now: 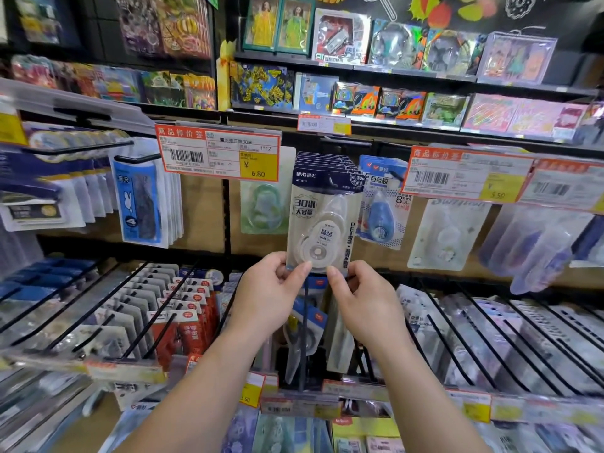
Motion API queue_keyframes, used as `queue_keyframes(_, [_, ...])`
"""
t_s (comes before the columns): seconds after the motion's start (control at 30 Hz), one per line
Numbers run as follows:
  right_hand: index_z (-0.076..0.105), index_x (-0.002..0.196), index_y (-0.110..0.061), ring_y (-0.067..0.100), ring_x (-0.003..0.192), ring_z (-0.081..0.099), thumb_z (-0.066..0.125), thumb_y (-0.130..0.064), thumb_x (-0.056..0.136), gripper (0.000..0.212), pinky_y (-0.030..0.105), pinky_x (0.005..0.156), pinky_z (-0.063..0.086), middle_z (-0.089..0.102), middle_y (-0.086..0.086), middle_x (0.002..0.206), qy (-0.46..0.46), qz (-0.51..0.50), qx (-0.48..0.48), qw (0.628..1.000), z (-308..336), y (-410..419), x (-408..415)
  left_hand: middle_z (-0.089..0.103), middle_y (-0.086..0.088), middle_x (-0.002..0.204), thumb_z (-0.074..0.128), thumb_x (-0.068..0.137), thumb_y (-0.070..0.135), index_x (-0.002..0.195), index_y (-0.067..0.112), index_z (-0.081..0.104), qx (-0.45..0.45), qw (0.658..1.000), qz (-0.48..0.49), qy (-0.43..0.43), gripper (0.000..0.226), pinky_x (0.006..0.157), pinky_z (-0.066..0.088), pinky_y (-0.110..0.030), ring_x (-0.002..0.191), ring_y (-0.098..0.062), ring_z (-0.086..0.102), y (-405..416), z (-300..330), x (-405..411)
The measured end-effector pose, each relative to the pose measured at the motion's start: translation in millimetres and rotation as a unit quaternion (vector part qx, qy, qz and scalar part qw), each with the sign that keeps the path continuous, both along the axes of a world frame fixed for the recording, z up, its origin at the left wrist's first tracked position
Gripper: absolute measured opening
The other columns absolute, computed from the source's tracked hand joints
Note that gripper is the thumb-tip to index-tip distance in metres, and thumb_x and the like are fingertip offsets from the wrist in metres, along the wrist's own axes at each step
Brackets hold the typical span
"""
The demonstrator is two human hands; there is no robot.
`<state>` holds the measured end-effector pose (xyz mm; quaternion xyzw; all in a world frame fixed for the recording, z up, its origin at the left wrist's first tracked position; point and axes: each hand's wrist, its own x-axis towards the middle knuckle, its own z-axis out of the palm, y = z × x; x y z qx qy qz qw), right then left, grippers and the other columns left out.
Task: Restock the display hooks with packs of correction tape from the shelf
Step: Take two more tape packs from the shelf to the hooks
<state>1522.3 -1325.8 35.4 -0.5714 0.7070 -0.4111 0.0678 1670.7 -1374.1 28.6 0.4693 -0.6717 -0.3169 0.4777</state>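
Note:
A stack of several correction tape packs (322, 210) with dark blue headers and white dispensers hangs in the middle of the display, in front of the brown back panel. My left hand (273, 291) pinches the stack's lower left corner between thumb and fingers. At the lower right corner my right hand (362, 305) pinches the same stack. The hook that carries the packs is hidden behind them. Below my hands a black display hook (305, 338) juts forward, with a few similar packs (309, 335) hanging on it.
A red-bordered price tag (218, 152) hangs left of the stack, another price tag (465, 173) to its right. A blue glue-tape pack (380, 204) hangs just right of the stack. Rows of black hooks (153, 308) with stationery packs fill the lower display. Toy boxes (340, 37) line the upper shelves.

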Motion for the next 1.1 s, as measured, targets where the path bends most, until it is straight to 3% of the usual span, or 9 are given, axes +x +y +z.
queue_keyframes(0.1, [0.052,0.085,-0.022,0.01,0.065,0.054,0.047,-0.057,0.095,0.037,0.035,0.063,0.047,0.057,-0.005,0.067,-0.003,0.005,0.002,1.0,0,-6,-2,0.07,0.007,0.079,0.064,0.091,0.045,0.098,0.036,0.063,0.001,1.0,0.014,-0.01,0.012,0.061,0.045,-0.022,0.071,-0.005,0.063,-4,3,-2])
queue_keyframes(0.27, [0.051,0.084,-0.023,0.007,0.063,0.051,0.046,-0.058,0.095,0.037,0.032,0.059,0.042,0.056,-0.006,0.067,-0.004,0.01,0.014,1.0,1,-10,-4,0.069,0.009,0.083,0.064,0.091,0.044,0.097,0.038,0.059,0.005,0.999,0.026,-0.021,0.01,0.065,0.046,-0.02,0.079,-0.004,0.064,-6,4,-4])
queue_keyframes(0.43, [0.053,0.086,-0.024,0.008,0.065,0.054,0.047,-0.058,0.095,0.036,0.033,0.062,0.045,0.059,-0.004,0.069,-0.01,0.028,0.019,0.999,2,-10,-8,0.069,0.007,0.085,0.063,0.091,0.047,0.106,0.029,0.066,0.009,0.999,0.042,-0.024,0.023,0.066,0.047,-0.022,0.078,-0.006,0.064,-4,1,-6])
queue_keyframes(0.6, [0.058,0.095,-0.026,0.012,0.075,0.059,0.045,-0.06,0.094,0.037,0.037,0.071,0.052,0.062,-0.008,0.076,-0.008,0.039,0.038,0.998,1,-10,-17,0.062,0.006,0.074,0.061,0.089,0.053,0.101,0.024,0.069,0.031,0.996,0.068,-0.052,0.032,0.06,0.04,-0.026,0.067,-0.011,0.057,4,-1,-8])
queue_keyframes(0.67, [0.059,0.101,-0.027,0.012,0.078,0.06,0.045,-0.061,0.094,0.038,0.037,0.072,0.053,0.063,-0.009,0.08,-0.01,0.041,0.055,0.998,0,-8,-21,0.064,0.006,0.083,0.06,0.089,0.055,0.11,0.022,0.068,0.046,0.992,0.079,-0.083,0.04,0.066,0.042,-0.027,0.078,-0.014,0.06,8,-1,-9])
queue_keyframes(0.73, [0.059,0.105,-0.028,0.01,0.079,0.06,0.045,-0.062,0.093,0.039,0.036,0.074,0.053,0.063,-0.009,0.084,-0.011,0.042,0.074,0.996,0,-3,-26,0.067,0.002,0.107,0.06,0.09,0.055,0.129,0.018,0.06,0.063,0.984,0.094,-0.135,0.054,0.079,0.044,-0.027,0.099,-0.016,0.062,15,1,-8])
queue_keyframes(0.8, [0.058,0.114,-0.028,0.014,0.09,0.061,0.045,-0.062,0.093,0.043,0.038,0.08,0.053,0.065,-0.009,0.095,0.013,0.039,0.091,0.995,0,3,-29,0.064,-0.005,0.122,0.057,0.09,0.058,0.133,0.014,0.056,0.053,0.968,0.12,-0.212,0.062,0.089,0.046,-0.032,0.113,-0.022,0.059,22,1,-6])
queue_keyframes(0.97, [0.046,0.142,-0.029,0.031,0.125,0.049,0.044,-0.065,0.091,0.062,0.045,0.1,0.044,0.058,0.004,0.134,0.151,0.015,0.102,0.983,-6,31,-33,0.051,-0.011,0.14,0.046,0.091,0.066,0.145,0.018,0.044,0.026,0.916,0.142,-0.375,0.072,0.107,0.036,-0.043,0.131,-0.033,0.043,54,8,-9])
queue_keyframes(1.1, [0.038,0.148,-0.033,0.029,0.137,0.036,0.042,-0.067,0.091,0.066,0.044,0.111,0.032,0.043,0.002,0.15,0.161,0.007,0.121,0.979,-8,65,-32,0.044,-0.009,0.147,0.043,0.093,0.064,0.148,0.021,0.04,0.002,0.906,0.118,-0.407,0.07,0.11,0.03,-0.045,0.136,-0.034,0.036,85,11,-16])
